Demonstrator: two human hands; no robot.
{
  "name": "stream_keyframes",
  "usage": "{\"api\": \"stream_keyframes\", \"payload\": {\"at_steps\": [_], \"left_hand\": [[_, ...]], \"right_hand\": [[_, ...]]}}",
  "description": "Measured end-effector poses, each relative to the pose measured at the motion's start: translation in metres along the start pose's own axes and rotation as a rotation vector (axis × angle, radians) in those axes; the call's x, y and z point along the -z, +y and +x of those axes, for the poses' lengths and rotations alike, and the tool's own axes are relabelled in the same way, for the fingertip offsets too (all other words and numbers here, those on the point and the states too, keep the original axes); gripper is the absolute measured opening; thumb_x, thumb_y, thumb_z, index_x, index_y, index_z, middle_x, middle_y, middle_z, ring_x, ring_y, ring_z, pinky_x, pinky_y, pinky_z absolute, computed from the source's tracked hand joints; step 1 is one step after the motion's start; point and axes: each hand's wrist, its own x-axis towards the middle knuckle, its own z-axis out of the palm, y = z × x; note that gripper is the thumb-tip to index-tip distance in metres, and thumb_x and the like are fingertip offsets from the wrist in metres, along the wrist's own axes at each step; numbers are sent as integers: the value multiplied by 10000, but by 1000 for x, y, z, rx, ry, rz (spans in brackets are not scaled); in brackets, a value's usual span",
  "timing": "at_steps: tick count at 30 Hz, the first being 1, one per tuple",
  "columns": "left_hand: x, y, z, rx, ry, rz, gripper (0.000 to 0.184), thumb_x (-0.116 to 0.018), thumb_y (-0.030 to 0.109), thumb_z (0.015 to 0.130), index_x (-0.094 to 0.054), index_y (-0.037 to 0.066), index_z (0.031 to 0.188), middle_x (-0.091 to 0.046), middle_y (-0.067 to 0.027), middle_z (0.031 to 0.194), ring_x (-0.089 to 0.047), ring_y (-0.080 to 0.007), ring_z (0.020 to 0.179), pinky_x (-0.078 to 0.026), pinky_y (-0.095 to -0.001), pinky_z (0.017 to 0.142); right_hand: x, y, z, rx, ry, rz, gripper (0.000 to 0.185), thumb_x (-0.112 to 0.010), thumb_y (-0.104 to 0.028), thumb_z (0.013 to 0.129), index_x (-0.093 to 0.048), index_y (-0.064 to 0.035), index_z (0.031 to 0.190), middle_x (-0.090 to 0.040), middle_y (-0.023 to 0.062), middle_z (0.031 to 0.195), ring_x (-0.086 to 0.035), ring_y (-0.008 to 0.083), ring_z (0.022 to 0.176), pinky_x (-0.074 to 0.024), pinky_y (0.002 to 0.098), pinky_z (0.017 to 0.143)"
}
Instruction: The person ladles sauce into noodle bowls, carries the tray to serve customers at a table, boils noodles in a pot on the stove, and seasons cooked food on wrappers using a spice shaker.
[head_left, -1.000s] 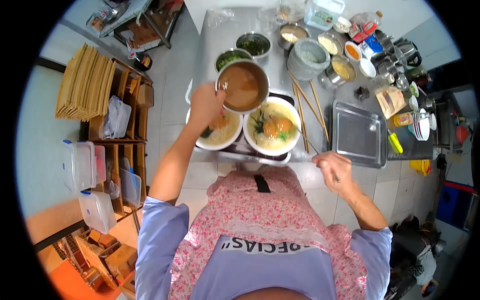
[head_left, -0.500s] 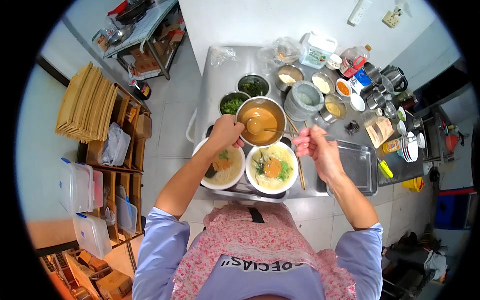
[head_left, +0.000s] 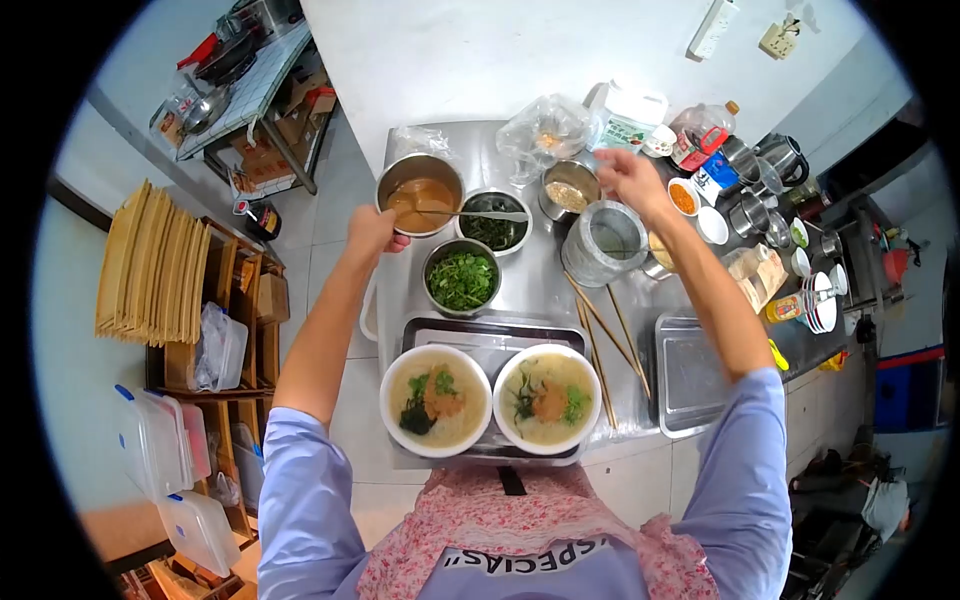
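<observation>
My left hand (head_left: 374,232) grips the rim of a metal bowl (head_left: 440,168) of brown sauce at the table's far left. A metal spoon (head_left: 490,214) rests in it, its handle sticking out to the right. My right hand (head_left: 635,185) is empty, its fingers bent and apart, beside a metal bowl (head_left: 550,205) of pale chopped bits and above a grey stone mortar (head_left: 590,255). I cannot tell whether it touches that bowl. Two white bowls of noodles, the left bowl (head_left: 388,425) and the right bowl (head_left: 590,425), stand on a metal tray (head_left: 480,335), topped with greens and brown sauce.
Chopped green herbs (head_left: 462,281) and dark greens (head_left: 490,232) fill two metal bowls. Several chopsticks (head_left: 597,325) lie right of the noodles, near another metal tray (head_left: 690,375). Bottles, small bowls and a white jug (head_left: 632,110) crowd the back right.
My left hand has carried the sauce bowl away to the far left, uncovering the herb bowls. My right hand has let go of the spoon and moved forward to the bowl of pale bits.
</observation>
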Motion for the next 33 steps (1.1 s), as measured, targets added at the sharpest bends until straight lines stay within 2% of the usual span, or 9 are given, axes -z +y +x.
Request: {"api": "stream_keyframes", "payload": {"at_steps": [6, 8, 11, 17, 21, 24, 25, 28, 33], "left_hand": [[-21, -43, 69, 257, 104, -144, 192, -458, 51, 844, -547, -119, 840, -601, -164, 646, -614, -203, 493, -501, -281, 391], [-29, -50, 75, 284, 170, -161, 205, -444, 75, 860, -552, -99, 867, -611, -148, 664, -614, -184, 508, -510, -271, 419], [-40, -58, 83, 319, 216, -170, 217, -441, 92, 875, -544, -97, 899, -618, -143, 686, -618, -182, 520, -513, -263, 430], [-38, -50, 77, 376, 44, -286, 309, -444, 227, 932, -499, -62, 1027, -628, -166, 894, -647, -215, 728, -550, -296, 606], [-34, -41, 47, 345, 56, -244, 354, -442, 254, 939, -454, -37, 1141, -629, -164, 937, -644, -208, 735, -542, -284, 610], [-13, -42, 12, 306, 55, -206, 392, -447, 241, 936, -419, -27, 1221, -632, -151, 958, -640, -193, 735, -532, -267, 611], [-6, -40, -6, 292, 56, -208, 400, -449, 232, 935, -410, -24, 1240, -633, -144, 963, -638, -186, 734, -528, -261, 612], [17, -42, -62, 259, 89, -240, 413, -465, 217, 931, -403, -12, 1270, -637, -121, 960, -632, -165, 724, -521, -248, 622], [48, -63, -171, 274, 266, -339, 399, -470, 232, 935, -435, -17, 1245, -639, -121, 932, -618, -157, 691, -506, -241, 599]], "right_hand": [[-33, 67, 182, 198, 106, -483, 296, -582, -137, 748, -642, -79, 1032, -661, 135, 882, -623, 252, 840, -475, 324, 785], [-49, 91, 223, 172, -33, -565, 275, -567, -130, 736, -654, -81, 992, -651, 147, 948, -619, 290, 883, -479, 357, 787], [-72, 115, 258, 119, -262, -816, 249, -564, -100, 729, -665, -68, 954, -645, 162, 969, -622, 298, 903, -487, 376, 793], [-99, 161, 279, 86, -143, -966, 202, -525, -131, 779, -628, -42, 928, -629, 199, 947, -592, 354, 924, -466, 424, 812], [-101, 145, 278, 216, -303, -1098, 218, -531, -101, 797, -645, -73, 981, -609, 168, 1067, -581, 314, 1004, -478, 402, 825], [-94, 139, 266, 302, -108, -839, 155, -519, -51, 749, -635, -26, 847, -640, 191, 855, -622, 322, 785, -494, 382, 705], [-94, 147, 280, 75, -99, -444, 113, -560, -32, 737, -658, -36, 795, -647, 133, 715, -617, 222, 598, -493, 324, 568], [-83, 160, 287, -107, 76, -75, 105, -594, 14, 735, -676, -46, 762, -633, 65, 630, -573, 124, 509, -457, 271, 473], [-69, 169, 302, -353, 194, 866, 143, -570, 23, 791, -562, 49, 931, -596, 131, 710, -569, 184, 528, -485, 256, 447]]}}
